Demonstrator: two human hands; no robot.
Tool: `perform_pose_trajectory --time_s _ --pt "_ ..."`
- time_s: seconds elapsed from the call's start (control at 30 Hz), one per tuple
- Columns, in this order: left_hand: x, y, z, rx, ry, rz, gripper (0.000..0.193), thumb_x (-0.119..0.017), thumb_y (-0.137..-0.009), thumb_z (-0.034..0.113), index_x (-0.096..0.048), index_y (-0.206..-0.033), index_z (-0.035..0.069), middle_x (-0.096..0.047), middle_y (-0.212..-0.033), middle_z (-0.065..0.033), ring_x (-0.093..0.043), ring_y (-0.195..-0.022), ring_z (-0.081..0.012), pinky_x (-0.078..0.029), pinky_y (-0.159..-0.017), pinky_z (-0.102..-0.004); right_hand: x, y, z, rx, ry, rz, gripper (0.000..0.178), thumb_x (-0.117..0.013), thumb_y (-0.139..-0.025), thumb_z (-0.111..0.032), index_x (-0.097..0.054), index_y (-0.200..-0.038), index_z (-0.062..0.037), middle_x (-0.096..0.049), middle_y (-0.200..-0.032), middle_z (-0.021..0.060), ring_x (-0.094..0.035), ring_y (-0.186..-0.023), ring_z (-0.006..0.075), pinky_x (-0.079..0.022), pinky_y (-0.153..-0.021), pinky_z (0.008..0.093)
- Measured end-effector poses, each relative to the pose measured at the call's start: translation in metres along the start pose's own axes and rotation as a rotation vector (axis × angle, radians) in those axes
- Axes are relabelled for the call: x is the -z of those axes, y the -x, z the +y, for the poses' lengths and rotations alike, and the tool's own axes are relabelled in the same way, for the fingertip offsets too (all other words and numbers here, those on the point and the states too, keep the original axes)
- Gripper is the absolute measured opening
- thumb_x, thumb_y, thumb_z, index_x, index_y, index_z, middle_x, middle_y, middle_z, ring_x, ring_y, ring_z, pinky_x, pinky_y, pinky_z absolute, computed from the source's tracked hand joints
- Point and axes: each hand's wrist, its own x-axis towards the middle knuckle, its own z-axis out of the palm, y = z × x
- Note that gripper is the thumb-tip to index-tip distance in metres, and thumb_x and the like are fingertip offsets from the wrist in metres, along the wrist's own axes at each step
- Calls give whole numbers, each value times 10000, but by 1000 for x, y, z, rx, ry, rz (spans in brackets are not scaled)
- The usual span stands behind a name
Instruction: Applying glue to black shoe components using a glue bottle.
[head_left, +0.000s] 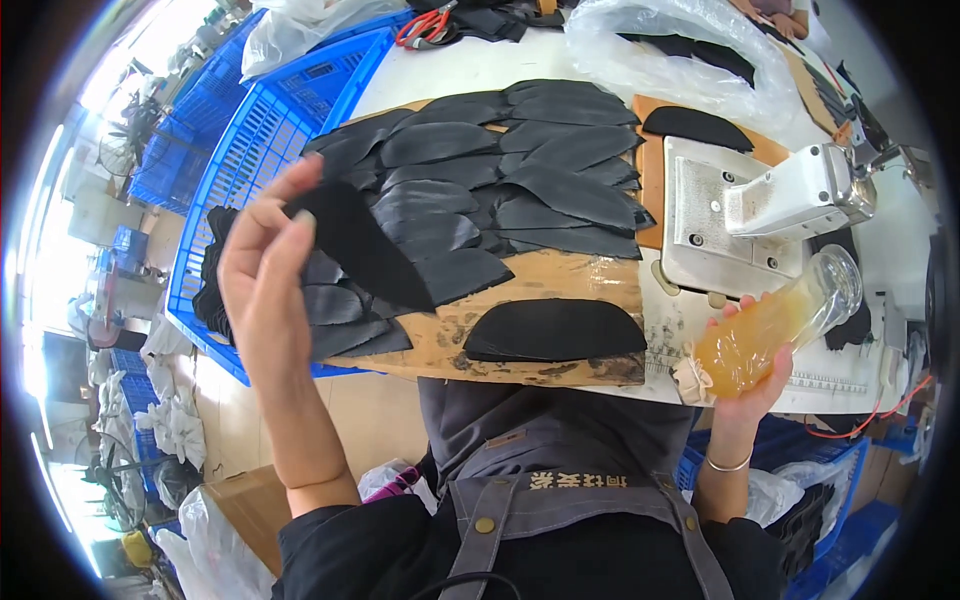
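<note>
My left hand (268, 255) pinches one end of a black curved fabric piece (362, 245) between thumb and fingers, holding it above the board. In my right hand (755, 392) lies a clear glass bottle (745, 345) of yellow-amber liquid, tilted, its cloth-wrapped end (691, 381) pointing down and left. Many black leaf-shaped pieces (440, 145) overlap in rows on the brown board (560, 272). One black half-moon piece (558, 330) rests by itself near the board's front edge.
A white sewing machine (800, 190) stands on the right, with another black half-moon piece (697, 128) behind its bed. Blue plastic crates (235, 180) flank the table's left side. Red-handled scissors (425, 27) and a clear plastic bag (690, 50) lie at the back.
</note>
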Motion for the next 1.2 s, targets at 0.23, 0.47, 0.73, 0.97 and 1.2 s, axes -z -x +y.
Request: perform_pose_trajectory --time_s 0.23,0.47,0.73,0.97,1.2 --pt "-23 -57 -36 -445 -819 73 128 -679 -743 136 -581 -755 55 -583 -1152 -160 -522 -1102 -282 -364 -958 -377 -6 -1 -1 13 -25 39 628 -504 -869 -434 -335 -1349 -65 -473 -1241 139 -492 -1125 285 -395 -948 489" --pt "-63 -63 -121 -474 -945 -241 128 -681 -698 148 -591 -735 65 -568 -1171 -143 -482 -1140 -325 -330 -994 -421 -6 2 0 6 -74 36 610 -481 -881 -425 -332 -1350 -65 -469 -1243 140 -492 -1126 285 -402 -947 487" --pt "-61 -67 -121 -302 -921 -424 160 -702 -739 186 -628 -715 46 -564 -1201 -150 -480 -1155 -328 -344 -989 -405 -6 0 1 4 -48 16 595 -499 -880 -415 -342 -1337 -68 -470 -1221 140 -491 -1120 283 -403 -945 480" --pt "-54 -69 -117 -219 -897 -356 244 -721 -731 260 -635 -888 95 -569 -1162 -139 -470 -1158 -323 -340 -981 -431 -7 -1 2 12 -27 5 595 -511 -876 -420 -352 -1333 -73 -471 -1216 138 -490 -1117 281 -404 -943 479" --pt "-44 -61 -106 -705 -1182 -450 191 -646 -750 81 -660 -935 127 -519 -1247 -103 -421 -1231 -291 -297 -1040 -459 -7 2 3 13 -24 25 586 -513 -879 -410 -351 -1331 -75 -475 -1218 139 -490 -1120 288 -406 -947 481"
